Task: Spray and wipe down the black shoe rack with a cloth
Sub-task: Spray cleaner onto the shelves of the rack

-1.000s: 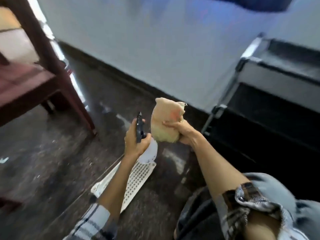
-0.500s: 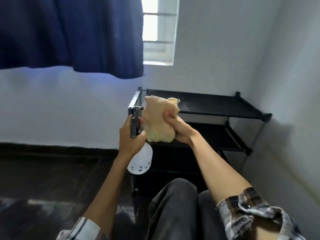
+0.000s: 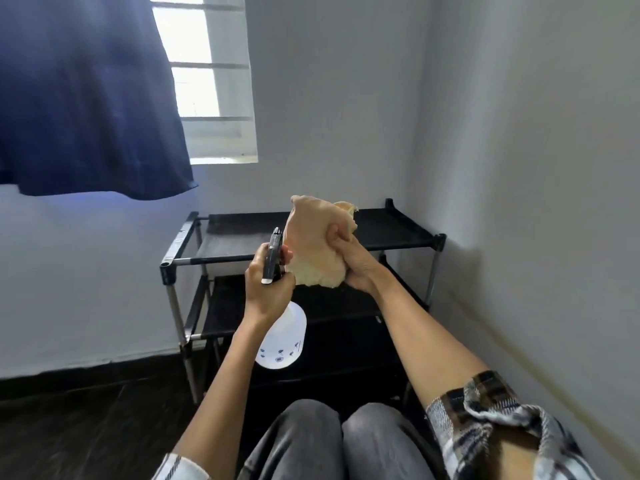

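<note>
My view has swung up from the floor onto the black shoe rack (image 3: pixel 311 230), centre frame; left hand (image 3: pixel 268 289) grips the spray bottle (image 3: pixel 282 341), right hand (image 3: pixel 353 261) clutches the cloth (image 3: pixel 311 244). Spraying can start.

Shoe rack: black three-tier shoe rack (image 3: pixel 388 230) with matt fabric-like shelves, shiny metal tubes, black plastic corner joints.
Cloth: crumpled pale yellow cloth (image 3: pixel 313 244), soft, matt.
Spray bottle: translucent white plastic spray bottle (image 3: pixel 282 337), smooth; glossy black trigger head.
Curtain: dark blue fabric curtain (image 3: pixel 86 98), matt.
</note>
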